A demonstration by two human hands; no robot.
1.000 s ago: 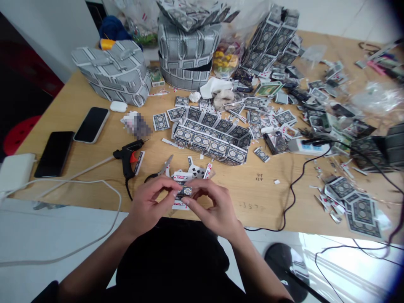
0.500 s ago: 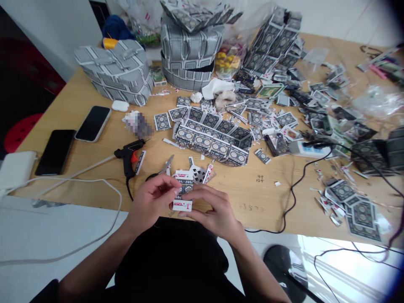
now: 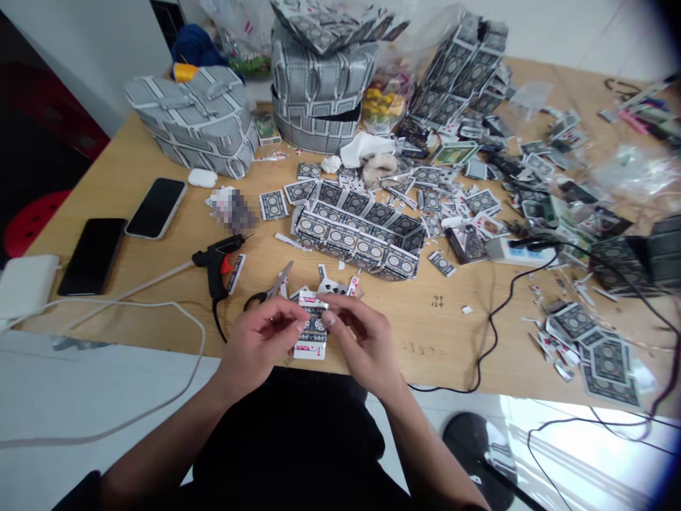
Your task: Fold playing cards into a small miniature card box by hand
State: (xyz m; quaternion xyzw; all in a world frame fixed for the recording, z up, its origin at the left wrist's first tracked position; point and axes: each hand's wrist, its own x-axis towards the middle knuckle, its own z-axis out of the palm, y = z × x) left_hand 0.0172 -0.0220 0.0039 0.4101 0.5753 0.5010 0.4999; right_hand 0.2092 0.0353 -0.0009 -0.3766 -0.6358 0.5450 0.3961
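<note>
A folded playing card (image 3: pixel 313 328) with a blue patterned back and red-and-white ends is pinched between both my hands, just above the near table edge. My left hand (image 3: pixel 260 344) grips its left side with thumb and fingers closed. My right hand (image 3: pixel 362 341) pinches its upper right side. Directly behind the card lie small scissors (image 3: pixel 270 289) and a few loose card pieces (image 3: pixel 333 287). A long tray-like block of folded cards (image 3: pixel 356 234) lies further back at the table's middle.
A black glue gun (image 3: pixel 218 261) with its cable lies left of my hands. Two phones (image 3: pixel 155 207) and a white charger (image 3: pixel 26 285) sit far left. Card-built boxes (image 3: pixel 194 121) stand at the back. Loose cards, a power strip (image 3: pixel 524 250) and cables cover the right side.
The card was turned from a small flat piece to stand lengthwise between my fingers. My right hand's fingers rose to its top edge. Both hands stayed in place.
</note>
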